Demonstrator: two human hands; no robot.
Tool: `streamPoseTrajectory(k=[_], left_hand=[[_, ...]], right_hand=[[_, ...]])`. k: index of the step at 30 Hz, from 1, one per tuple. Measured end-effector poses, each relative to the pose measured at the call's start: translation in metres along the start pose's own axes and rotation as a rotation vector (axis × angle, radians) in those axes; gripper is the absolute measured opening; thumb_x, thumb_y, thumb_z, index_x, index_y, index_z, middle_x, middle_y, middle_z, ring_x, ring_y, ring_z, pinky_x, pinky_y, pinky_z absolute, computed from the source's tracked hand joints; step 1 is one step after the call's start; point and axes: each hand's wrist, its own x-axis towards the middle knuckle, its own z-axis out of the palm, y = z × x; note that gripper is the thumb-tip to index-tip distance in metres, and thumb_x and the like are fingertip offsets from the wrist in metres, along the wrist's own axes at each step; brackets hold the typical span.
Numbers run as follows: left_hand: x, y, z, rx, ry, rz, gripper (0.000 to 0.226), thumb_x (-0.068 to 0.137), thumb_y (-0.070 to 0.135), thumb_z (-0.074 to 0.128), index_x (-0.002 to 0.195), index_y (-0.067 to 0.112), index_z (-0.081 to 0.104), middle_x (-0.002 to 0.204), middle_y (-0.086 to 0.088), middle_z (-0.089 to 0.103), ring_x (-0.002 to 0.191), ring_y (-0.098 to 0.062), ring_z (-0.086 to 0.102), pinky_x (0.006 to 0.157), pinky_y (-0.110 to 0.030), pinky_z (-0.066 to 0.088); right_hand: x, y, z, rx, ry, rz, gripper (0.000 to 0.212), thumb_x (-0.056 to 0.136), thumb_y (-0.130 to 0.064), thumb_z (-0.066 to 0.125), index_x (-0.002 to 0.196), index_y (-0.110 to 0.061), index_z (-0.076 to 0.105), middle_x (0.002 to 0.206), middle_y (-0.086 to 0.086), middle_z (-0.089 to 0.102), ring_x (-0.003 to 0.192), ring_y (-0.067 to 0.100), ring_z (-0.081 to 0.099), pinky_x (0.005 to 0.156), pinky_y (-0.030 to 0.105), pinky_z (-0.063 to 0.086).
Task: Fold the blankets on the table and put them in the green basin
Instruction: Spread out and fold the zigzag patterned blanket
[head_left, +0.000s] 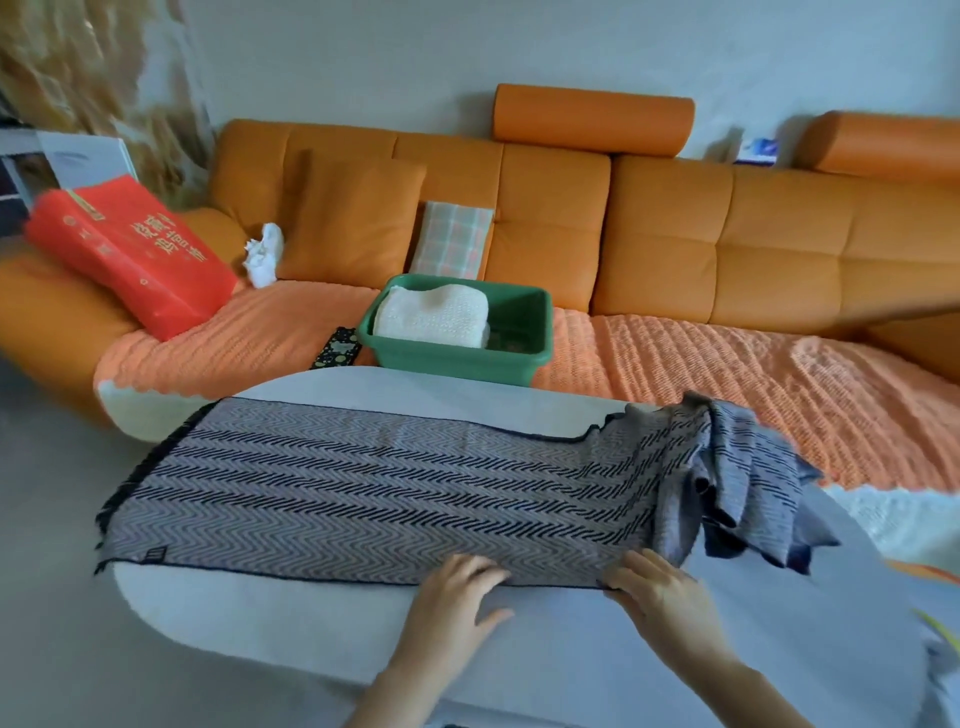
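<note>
Grey zigzag blanket (363, 488) on table (571, 654); left hand (457, 587) and right hand (660, 587) at hem

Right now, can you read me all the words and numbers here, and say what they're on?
Red bag on the sofa: yellow Chinese characters, too blurred to read.
Zigzag blanket on the table: small dark tag near its left corner, too small to read.
White box behind the bag: faint mark, unreadable.
No other text shows.
</note>
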Motion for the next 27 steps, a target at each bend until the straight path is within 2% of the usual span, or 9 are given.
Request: streamPoseTrajectory(k=[2, 6, 10, 12, 15, 19, 21, 24, 27], left_hand=[[-0.005, 0.001, 0.008, 0.013, 0.038, 0.046, 0.032, 0.066, 0.036, 0.079, 0.097, 0.034, 0.069, 0.100, 0.019, 0.058, 0.097, 0.000, 0.047, 0.074, -0.019, 0.050], [-0.006, -0.005, 0.006, 0.050, 0.086, 0.047, 0.030, 0.055, 0.019, 0.089, 0.075, 0.029, 0.068, 0.082, 0.018, 0.058, 0.079, 0.002, 0.047, 0.066, -0.014, 0.039], [-0.008, -0.009, -0.002, 0.102, 0.067, 0.024, 0.027, 0.064, 0.018, 0.084, 0.075, 0.029, 0.063, 0.080, 0.019, 0.055, 0.073, 0.002, 0.048, 0.063, -0.014, 0.037], [-0.010, -0.010, -0.001, 0.114, 0.052, 0.008, 0.025, 0.067, 0.018, 0.081, 0.077, 0.030, 0.061, 0.081, 0.019, 0.053, 0.075, 0.002, 0.047, 0.063, -0.013, 0.037], [-0.013, -0.007, -0.001, 0.128, 0.011, -0.009, 0.023, 0.071, 0.019, 0.078, 0.079, 0.030, 0.060, 0.083, 0.019, 0.052, 0.075, 0.002, 0.049, 0.061, -0.012, 0.041], [-0.007, 0.003, -0.004, 0.088, -0.010, -0.060, 0.012, 0.080, 0.020, 0.070, 0.076, 0.028, 0.062, 0.083, 0.019, 0.053, 0.074, 0.001, 0.052, 0.059, -0.012, 0.039], [0.003, 0.014, -0.007, 0.065, -0.009, -0.046, 0.006, 0.088, 0.022, 0.062, 0.087, 0.026, 0.065, 0.092, 0.018, 0.056, 0.084, -0.001, 0.054, 0.066, -0.013, 0.040], [0.021, 0.035, -0.002, -0.010, -0.041, -0.046, 0.028, 0.097, 0.030, 0.044, 0.121, 0.025, 0.058, 0.123, 0.014, 0.051, 0.111, -0.005, 0.048, 0.088, -0.014, 0.035], [0.035, 0.052, 0.013, 0.064, -0.246, -0.095, 0.062, 0.093, 0.059, 0.013, 0.146, 0.030, 0.027, 0.154, 0.013, 0.017, 0.141, -0.009, 0.015, 0.114, -0.029, 0.010]], right_hand=[[-0.015, -0.004, 0.005, -0.006, -0.039, -0.014, 0.027, 0.055, -0.019, 0.089, 0.063, -0.026, 0.065, 0.067, -0.012, 0.056, 0.064, 0.007, 0.055, 0.041, 0.018, 0.039], [-0.022, -0.005, 0.009, 0.010, -0.037, -0.005, 0.030, 0.051, -0.016, 0.091, 0.065, -0.025, 0.067, 0.071, -0.011, 0.058, 0.064, 0.009, 0.057, 0.046, 0.017, 0.040], [-0.020, 0.008, 0.006, -0.025, -0.055, -0.025, 0.038, 0.048, -0.020, 0.092, 0.077, -0.026, 0.069, 0.090, -0.010, 0.066, 0.079, 0.011, 0.064, 0.065, 0.019, 0.052], [-0.014, 0.021, 0.004, -0.059, -0.037, 0.016, 0.042, 0.043, -0.017, 0.093, 0.080, -0.024, 0.072, 0.090, -0.007, 0.067, 0.082, 0.015, 0.066, 0.072, 0.023, 0.054], [-0.006, 0.041, 0.002, -0.109, -0.006, 0.081, 0.044, 0.044, -0.011, 0.092, 0.084, -0.018, 0.073, 0.095, -0.001, 0.069, 0.089, 0.020, 0.066, 0.084, 0.028, 0.051], [-0.002, 0.057, 0.003, -0.127, -0.023, 0.151, 0.060, 0.047, -0.008, 0.087, 0.103, -0.016, 0.065, 0.111, 0.001, 0.063, 0.102, 0.020, 0.061, 0.093, 0.031, 0.045], [-0.001, 0.062, 0.004, -0.124, 0.010, 0.154, 0.060, 0.046, -0.004, 0.084, 0.099, -0.015, 0.061, 0.108, 0.003, 0.063, 0.102, 0.022, 0.057, 0.096, 0.030, 0.037], [0.002, 0.070, 0.004, -0.149, 0.063, 0.148, 0.040, 0.053, -0.003, 0.086, 0.084, -0.014, 0.063, 0.097, 0.004, 0.064, 0.092, 0.025, 0.062, 0.086, 0.033, 0.048], [0.004, 0.073, 0.002, -0.080, 0.122, 0.108, 0.026, 0.061, -0.003, 0.085, 0.073, -0.013, 0.065, 0.080, 0.000, 0.064, 0.077, 0.023, 0.064, 0.080, 0.032, 0.052]])
